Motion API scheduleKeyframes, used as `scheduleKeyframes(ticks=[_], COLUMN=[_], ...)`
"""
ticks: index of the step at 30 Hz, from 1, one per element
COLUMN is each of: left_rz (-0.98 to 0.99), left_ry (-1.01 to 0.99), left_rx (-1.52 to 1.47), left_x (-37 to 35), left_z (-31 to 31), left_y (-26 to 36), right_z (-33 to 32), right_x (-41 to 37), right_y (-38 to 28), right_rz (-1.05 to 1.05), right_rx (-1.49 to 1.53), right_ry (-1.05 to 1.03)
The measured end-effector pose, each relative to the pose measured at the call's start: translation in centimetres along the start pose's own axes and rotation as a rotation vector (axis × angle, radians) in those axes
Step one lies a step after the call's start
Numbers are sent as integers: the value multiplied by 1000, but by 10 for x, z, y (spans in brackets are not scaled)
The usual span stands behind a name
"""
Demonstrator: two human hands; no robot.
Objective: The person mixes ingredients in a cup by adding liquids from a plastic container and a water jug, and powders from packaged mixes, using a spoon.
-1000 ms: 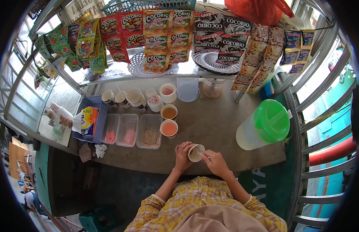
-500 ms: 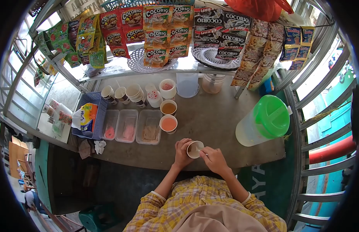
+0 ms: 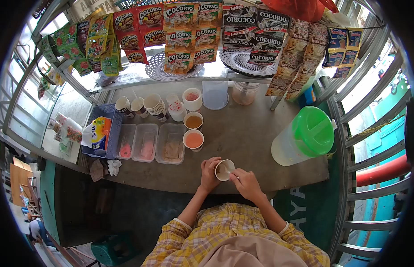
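My left hand (image 3: 209, 175) is wrapped around a white paper cup (image 3: 218, 177) near the front edge of the counter. Some brown contents show at the bottom of the cup. In my right hand (image 3: 247, 184) is the handle of a pale spoon (image 3: 228, 170), its lower end inside the cup. Beyond my left hand stand a paper cup of pinkish-orange drink (image 3: 193, 140) and another of amber drink (image 3: 193, 122). To their left, a clear tub of brown powder (image 3: 173, 150) sits beside two tubs with pink powder (image 3: 147, 150).
A large pitcher with a green lid (image 3: 313, 132) stands at the right. Stacked paper cups (image 3: 155, 105) line the back left, beside a blue basket (image 3: 110, 147). Strips of drink sachets (image 3: 179, 38) hang across the far side. A crumpled tissue (image 3: 114, 167) lies at the front left.
Both hands stay almost in place, with the cup in the left and the spoon in the right. The whole view has shifted very slightly.
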State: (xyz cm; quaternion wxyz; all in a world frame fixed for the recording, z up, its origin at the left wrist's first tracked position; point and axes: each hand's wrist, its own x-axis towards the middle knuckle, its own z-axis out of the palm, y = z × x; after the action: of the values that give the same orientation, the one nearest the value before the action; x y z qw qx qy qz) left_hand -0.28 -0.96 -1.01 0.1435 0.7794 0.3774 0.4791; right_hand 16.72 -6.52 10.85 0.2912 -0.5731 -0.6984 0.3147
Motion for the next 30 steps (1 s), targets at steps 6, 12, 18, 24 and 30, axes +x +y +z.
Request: scheduleKeyframes(ticks=[6,12,18,24,30], left_rz=[2,-22,-38,-44,-60], left_ry=[4,43,59,68,50], left_rx=[-12,46,19,-48,-68], left_x=[1,-3,-2,-5,-2], left_z=[-1,0,-1,4,4], left_y=[2,0,2,-2,-2], right_z=[2,2,1,-2,-2], right_x=[-1,-1,3,8,10], right_y=[2,0,1,-1,4], right_rz=[-29,5,9,-8,-62], right_rx=[-32,-4,32,6,-78], right_ry=[27,10,-13,-41,-71])
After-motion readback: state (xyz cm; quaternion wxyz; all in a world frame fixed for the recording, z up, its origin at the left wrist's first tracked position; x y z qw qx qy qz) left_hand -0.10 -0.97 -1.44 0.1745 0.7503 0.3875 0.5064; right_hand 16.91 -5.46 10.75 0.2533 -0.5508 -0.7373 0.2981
